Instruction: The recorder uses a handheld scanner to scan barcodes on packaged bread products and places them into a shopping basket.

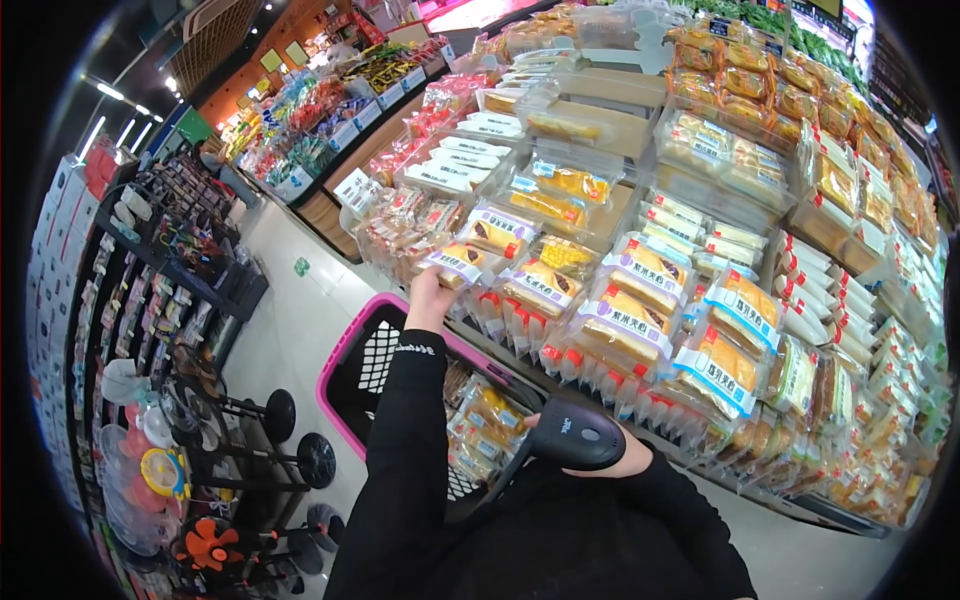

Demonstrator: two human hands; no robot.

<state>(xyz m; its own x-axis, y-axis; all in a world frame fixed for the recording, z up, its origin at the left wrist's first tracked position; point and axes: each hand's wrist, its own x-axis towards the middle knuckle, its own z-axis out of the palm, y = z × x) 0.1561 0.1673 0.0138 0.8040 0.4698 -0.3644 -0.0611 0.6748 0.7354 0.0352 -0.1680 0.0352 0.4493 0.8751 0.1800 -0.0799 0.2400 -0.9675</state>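
My left hand [433,296] is at the front left of a bread display, its fingers on the near edge of a clear-wrapped filled bread [459,262] with a purple-and-white label. Another pack with the same kind of label [499,229] lies just behind it. In my right hand [630,459], low in front of my body, is a dark handheld barcode scanner [576,433]; it covers most of the fingers. Below my left arm stands a black shopping basket with a pink rim [324,386]. Several wrapped breads [487,427] lie inside it, partly hidden by my sleeve.
Rows of wrapped breads [630,322] and clear plastic bins [592,90] fill the sloping display. Across the tiled aisle [289,300], electric fans [210,544] stand beside goods shelves [135,300]. A candy counter [367,112] and a person [225,172] are farther back.
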